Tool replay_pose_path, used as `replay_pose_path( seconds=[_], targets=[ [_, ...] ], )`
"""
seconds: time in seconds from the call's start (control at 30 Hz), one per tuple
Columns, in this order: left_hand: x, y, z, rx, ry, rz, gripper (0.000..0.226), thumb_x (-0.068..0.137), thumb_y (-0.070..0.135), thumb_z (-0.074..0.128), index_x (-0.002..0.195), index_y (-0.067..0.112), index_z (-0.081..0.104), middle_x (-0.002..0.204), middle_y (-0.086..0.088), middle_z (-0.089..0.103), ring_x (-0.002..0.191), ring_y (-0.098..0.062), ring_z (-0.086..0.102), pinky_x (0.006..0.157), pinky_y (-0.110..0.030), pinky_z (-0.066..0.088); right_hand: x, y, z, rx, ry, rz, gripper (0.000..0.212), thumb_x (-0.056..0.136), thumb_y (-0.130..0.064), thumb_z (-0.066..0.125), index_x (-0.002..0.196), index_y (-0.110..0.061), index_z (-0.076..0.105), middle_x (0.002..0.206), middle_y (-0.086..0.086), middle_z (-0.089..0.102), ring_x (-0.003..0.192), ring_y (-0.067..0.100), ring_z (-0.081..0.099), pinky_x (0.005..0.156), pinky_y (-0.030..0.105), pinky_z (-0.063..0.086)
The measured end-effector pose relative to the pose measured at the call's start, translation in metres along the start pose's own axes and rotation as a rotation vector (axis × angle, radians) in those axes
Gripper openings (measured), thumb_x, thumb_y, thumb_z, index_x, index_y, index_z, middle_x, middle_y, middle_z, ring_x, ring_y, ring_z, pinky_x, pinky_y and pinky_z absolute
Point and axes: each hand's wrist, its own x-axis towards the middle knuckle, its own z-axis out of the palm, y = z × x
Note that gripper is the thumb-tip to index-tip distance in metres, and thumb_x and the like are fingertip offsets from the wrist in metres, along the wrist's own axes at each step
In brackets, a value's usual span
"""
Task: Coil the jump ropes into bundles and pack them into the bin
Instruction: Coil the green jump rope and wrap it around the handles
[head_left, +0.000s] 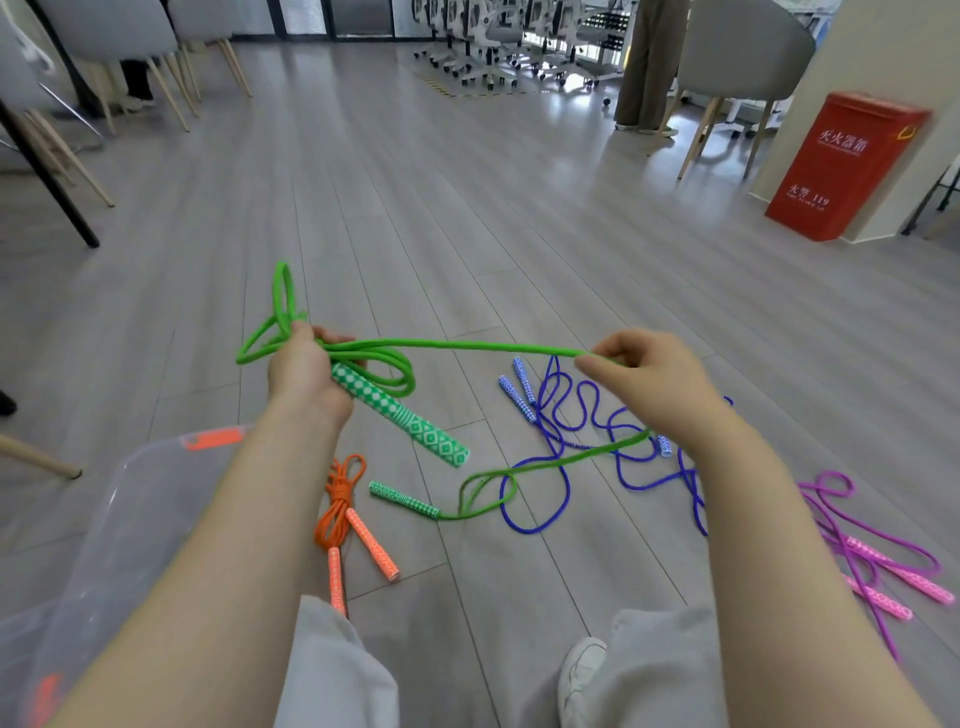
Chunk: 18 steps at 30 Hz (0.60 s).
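Lower left of frame: clear bin (130, 499). Left hand (304, 366) is gripping the green rope (467, 345) coils and one handle; the strand is running rightward to the right hand (649, 374), which is pinching it, then trailing down to the floor. The orange bundle (340, 506) is lying below centre, with the blue rope (587, 415) and purple rope (857, 540) loose at right.

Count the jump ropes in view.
4: the green jump rope held between both hands, the bundled orange jump rope on the floor, the blue jump rope beyond it, the purple jump rope far right.
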Motion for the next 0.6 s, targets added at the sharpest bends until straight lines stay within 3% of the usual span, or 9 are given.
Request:
replay_pose_path(
  seconds=[0.1, 0.2, 0.3, 0.4, 0.5, 0.6],
  targets=[
    [-0.009, -0.007, 0.003, 0.259, -0.057, 0.131, 0.034, 0.106, 0.027, 0.033, 0.075, 0.018, 0.042, 0.05, 0.006, 0.045, 0.045, -0.008, 0.048, 0.052, -0.023, 0.042, 0.0, 0.002, -0.006, 0.058, 0.024, 0.009, 0.013, 0.094, -0.026, 0.062, 0.093, -0.014, 0.067, 0.07, 0.002, 0.055, 0.055, 0.015, 0.041, 0.048, 0.024, 0.035],
    [-0.027, -0.02, 0.014, 0.517, -0.258, 0.199, 0.031, 0.106, 0.024, 0.035, 0.077, 0.017, 0.044, 0.064, 0.001, 0.047, 0.053, -0.011, 0.049, 0.055, -0.022, 0.044, -0.002, -0.003, 0.006, 0.071, -0.045, -0.028, 0.011, 0.094, -0.024, 0.061, 0.092, -0.016, 0.068, 0.073, 0.001, 0.058, 0.057, 0.011, 0.042, 0.053, 0.023, 0.036],
    [-0.041, -0.033, 0.017, 0.784, -0.421, 0.226, 0.028, 0.104, 0.027, 0.04, 0.08, 0.018, 0.05, 0.075, 0.001, 0.062, 0.063, -0.015, 0.053, 0.067, -0.03, 0.045, -0.004, -0.008, 0.021, 0.059, -0.113, -0.067, 0.012, 0.092, -0.027, 0.063, 0.088, -0.017, 0.069, 0.068, -0.002, 0.054, 0.051, 0.003, 0.04, 0.052, 0.016, 0.035],
    [-0.048, -0.046, 0.014, 0.984, -0.597, 0.271, 0.022, 0.103, 0.034, 0.041, 0.091, 0.024, 0.057, 0.093, 0.005, 0.073, 0.07, -0.015, 0.053, 0.068, -0.032, 0.044, -0.003, -0.013, 0.036, 0.008, -0.172, -0.106, 0.014, 0.091, -0.029, 0.064, 0.086, -0.018, 0.07, 0.064, -0.003, 0.051, 0.049, 0.004, 0.038, 0.056, 0.023, 0.035],
    [-0.056, -0.05, 0.014, 1.042, -0.718, 0.273, 0.027, 0.103, 0.034, 0.042, 0.108, 0.021, 0.065, 0.084, 0.014, 0.071, 0.069, -0.01, 0.052, 0.064, -0.021, 0.042, -0.004, -0.015, 0.044, 0.001, -0.199, -0.115, 0.013, 0.091, -0.03, 0.064, 0.081, -0.021, 0.068, 0.056, -0.012, 0.05, 0.05, 0.004, 0.039, 0.056, 0.023, 0.035],
    [-0.063, -0.056, 0.017, 1.057, -0.769, 0.283, 0.025, 0.103, 0.031, 0.043, 0.104, 0.02, 0.065, 0.076, 0.009, 0.058, 0.07, -0.007, 0.05, 0.061, -0.016, 0.039, -0.005, -0.017, 0.048, 0.047, -0.202, -0.096, 0.019, 0.09, -0.03, 0.064, 0.072, -0.025, 0.065, 0.057, -0.014, 0.053, 0.057, 0.007, 0.045, 0.06, 0.027, 0.04]
  ],
)
